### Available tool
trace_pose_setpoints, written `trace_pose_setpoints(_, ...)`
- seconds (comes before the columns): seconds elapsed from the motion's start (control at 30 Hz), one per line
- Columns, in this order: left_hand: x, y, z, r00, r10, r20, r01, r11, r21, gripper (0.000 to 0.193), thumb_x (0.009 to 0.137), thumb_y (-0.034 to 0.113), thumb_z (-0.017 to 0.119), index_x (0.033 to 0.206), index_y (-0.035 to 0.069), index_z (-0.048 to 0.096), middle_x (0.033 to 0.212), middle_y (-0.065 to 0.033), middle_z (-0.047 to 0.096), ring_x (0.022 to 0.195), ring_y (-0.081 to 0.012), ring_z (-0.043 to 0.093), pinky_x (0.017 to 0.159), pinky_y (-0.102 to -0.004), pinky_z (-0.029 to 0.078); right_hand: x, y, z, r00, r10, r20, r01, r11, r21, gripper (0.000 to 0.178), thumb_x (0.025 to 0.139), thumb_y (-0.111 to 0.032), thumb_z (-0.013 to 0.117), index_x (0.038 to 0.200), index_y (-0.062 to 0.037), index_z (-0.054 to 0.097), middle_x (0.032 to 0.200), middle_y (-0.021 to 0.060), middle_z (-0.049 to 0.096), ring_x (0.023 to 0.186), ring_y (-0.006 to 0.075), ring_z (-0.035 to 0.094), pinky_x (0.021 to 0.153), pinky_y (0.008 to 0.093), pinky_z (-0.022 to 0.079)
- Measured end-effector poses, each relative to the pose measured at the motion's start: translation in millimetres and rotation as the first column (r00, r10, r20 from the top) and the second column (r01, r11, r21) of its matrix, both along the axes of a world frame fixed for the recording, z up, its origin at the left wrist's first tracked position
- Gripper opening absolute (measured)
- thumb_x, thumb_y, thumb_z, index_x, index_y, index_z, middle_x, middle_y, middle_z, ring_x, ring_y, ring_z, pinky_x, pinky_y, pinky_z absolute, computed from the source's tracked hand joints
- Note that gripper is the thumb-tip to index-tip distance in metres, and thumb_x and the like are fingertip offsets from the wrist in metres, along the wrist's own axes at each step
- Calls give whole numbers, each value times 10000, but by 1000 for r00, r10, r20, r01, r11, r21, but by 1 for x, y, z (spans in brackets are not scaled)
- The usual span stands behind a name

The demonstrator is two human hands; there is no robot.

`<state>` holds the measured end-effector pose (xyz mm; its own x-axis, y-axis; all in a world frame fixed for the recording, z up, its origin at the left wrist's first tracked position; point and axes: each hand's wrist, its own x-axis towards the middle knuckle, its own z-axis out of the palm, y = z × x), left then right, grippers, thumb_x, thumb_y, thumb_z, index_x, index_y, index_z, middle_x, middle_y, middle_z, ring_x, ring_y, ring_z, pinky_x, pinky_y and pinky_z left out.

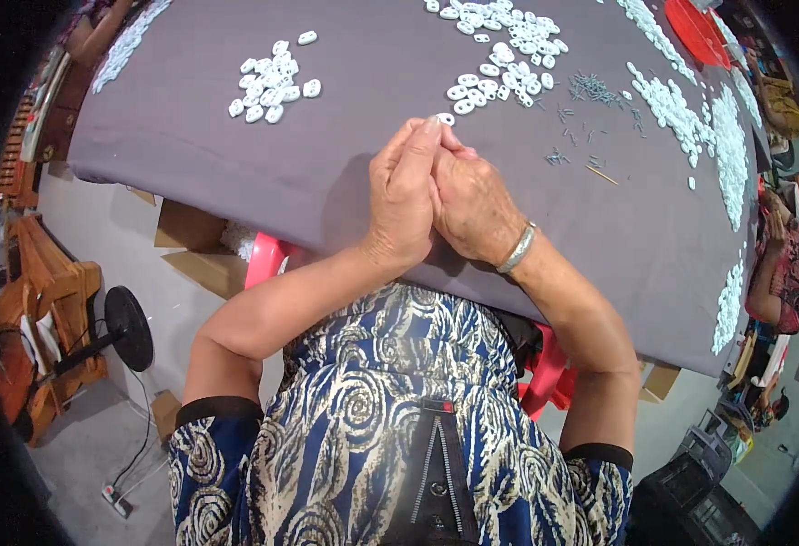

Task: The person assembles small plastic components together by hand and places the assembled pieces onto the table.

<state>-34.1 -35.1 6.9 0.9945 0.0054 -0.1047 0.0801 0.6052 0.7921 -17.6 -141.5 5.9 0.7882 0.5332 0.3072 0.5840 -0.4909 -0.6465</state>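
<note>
My left hand (401,196) and my right hand (478,202) are pressed together above the table's near edge, fingers closed and pointing away from me. A small white oval piece with holes (446,119) shows at their joined fingertips, pinched there. Whatever else lies between the palms is hidden. Just beyond the fingertips lies a loose pile of similar white oval pieces (486,86). Right of the hands are small dark grey pins (592,88), scattered in little groups, and a thin yellowish stick (602,176).
Another cluster of white pieces (272,85) sits at the left on the grey tablecloth (190,136). Long heaps of white pieces (732,155) line the right side, near a red tray (695,32). Another person (782,264) sits at the right. A cardboard box (201,246) stands below the table.
</note>
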Motion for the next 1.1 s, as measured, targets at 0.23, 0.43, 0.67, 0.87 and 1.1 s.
trace_pose_setpoints(0.23,7,2,-1,997,-16,-79,8,995,-100,261,1001,274,452,857,67,521,823,-49,563,818,-137,573,799,-292,475,5,0,-1,999,39,25,-37,998,-58,188,896,-170,509,890,18,505,723,218,608,688,405,616,581,476,505)
trace_pose_setpoints(0.43,12,2,-2,994,-1,-112,-8,997,-76,271,989,288,487,837,69,536,784,-48,564,794,-148,583,781,-294,483,3,2,5,998,3,61,1,997,-75,131,838,-80,504,896,37,497,715,223,608,662,400,622,566,468,511)
trace_pose_setpoints(0.67,18,4,-4,990,-13,-142,6,998,-55,272,975,291,513,820,70,546,745,-50,568,765,-155,590,761,-297,492,5,4,2,999,-35,28,38,988,-149,143,841,-80,484,910,44,498,732,223,615,677,388,636,562,464,517)
trace_pose_setpoints(0.87,23,4,-2,985,-9,-170,-4,997,-75,263,970,287,522,815,77,545,758,-51,574,766,-155,593,760,-293,493,9,4,3,996,-27,82,43,980,-194,154,828,-72,494,920,51,500,732,219,622,662,389,638,560,470,520)
trace_pose_setpoints(1.1,19,10,11,994,-13,-110,30,988,149,185,953,225,551,944,40,551,840,-32,580,776,-98,552,740,-253,467,8,2,-3,989,-134,65,142,980,-141,178,899,-188,541,910,-10,531,646,176,617,600,366,626,529,464,494)
